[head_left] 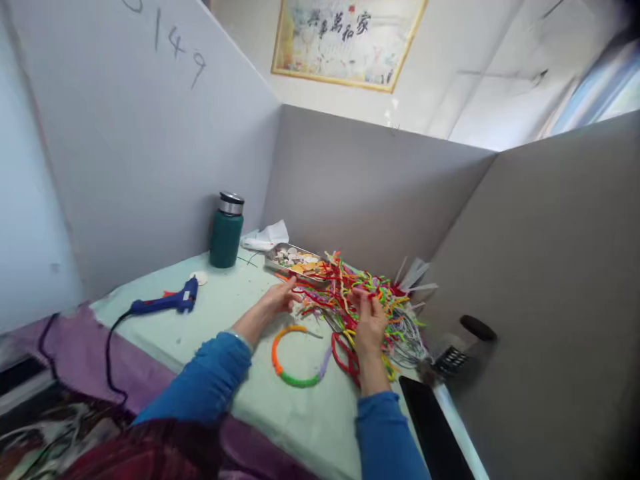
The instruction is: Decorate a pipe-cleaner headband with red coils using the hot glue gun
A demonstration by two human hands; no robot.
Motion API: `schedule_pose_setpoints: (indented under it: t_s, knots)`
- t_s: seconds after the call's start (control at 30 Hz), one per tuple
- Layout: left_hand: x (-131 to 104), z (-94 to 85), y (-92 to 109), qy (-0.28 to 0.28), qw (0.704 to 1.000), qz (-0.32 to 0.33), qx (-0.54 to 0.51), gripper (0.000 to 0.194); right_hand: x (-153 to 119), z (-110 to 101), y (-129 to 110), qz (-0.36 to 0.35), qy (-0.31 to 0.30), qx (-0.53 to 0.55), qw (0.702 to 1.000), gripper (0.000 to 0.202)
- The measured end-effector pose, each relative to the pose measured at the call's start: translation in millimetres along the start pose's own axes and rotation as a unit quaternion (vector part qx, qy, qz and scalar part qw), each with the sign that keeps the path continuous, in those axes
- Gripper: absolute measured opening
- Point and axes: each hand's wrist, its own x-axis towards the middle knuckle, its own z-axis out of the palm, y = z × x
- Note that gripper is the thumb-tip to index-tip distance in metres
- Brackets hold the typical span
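Observation:
A headband-like hoop wrapped in orange, green and purple lies on the pale green tabletop, with a thin bare end at its upper right. Above and left of it is my left hand, its fingers apart beside the heap's left edge. My right hand is raised over the heap of coloured fuzzy strips, thumb and fingers pinched; a small red piece shows at the fingertips. Red-handled scissors lie just left of my right wrist. Behind my hands sits a metal tray of small white and orange pieces.
A blue glue gun with a dark cord lies at the left. A green bottle stands near the left partition, beside white crumpled paper. A black flat object lies along the right edge; grey partitions enclose the table.

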Motion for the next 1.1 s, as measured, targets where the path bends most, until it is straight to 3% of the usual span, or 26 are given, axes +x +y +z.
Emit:
schedule_pose_setpoints:
  t_s: [0.1,0.17,0.33,0.47,0.63,0.83,1.0,1.1]
  knots:
    - [-7.2,4.6,0.1,-0.024,0.998,0.036,0.044,0.054,-7.2,2.3,-5.8,-0.078,-0.101,-0.089,0.988,0.024]
    - [-12.5,10.0,0.2,-0.069,0.995,0.043,0.066,0.053,-12.1,5.7,-5.9,-0.111,-0.155,-0.136,0.972,0.024]
    - [-19.6,24.7,-4.6,-0.176,0.974,0.050,0.134,0.043,-22.2,18.4,1.4,-0.149,-0.218,-0.197,0.944,0.026]
    - [-17.6,25.9,-9.4,-0.174,0.971,0.079,0.144,0.034,-24.1,22.1,-2.1,-0.152,-0.212,-0.185,0.947,0.028]
    - [-19.1,23.4,-6.6,-0.167,0.979,0.058,0.102,0.032,-23.9,19.3,-11.4,-0.094,-0.113,-0.187,0.971,0.019]
    - [-20.4,27.6,-6.9,-0.199,0.977,0.042,0.071,0.030,-31.2,25.6,-11.5,-0.063,-0.188,-0.135,0.971,0.014]
    - [-18.5,27.5,-10.2,-0.185,0.974,0.065,0.110,0.027,-34.3,29.2,-9.2,-0.062,-0.194,-0.130,0.970,0.015]
    - [-15.4,24.1,-12.8,-0.175,0.963,0.095,0.184,0.026,-34.7,29.9,-7.7,-0.063,-0.193,-0.134,0.970,0.014]
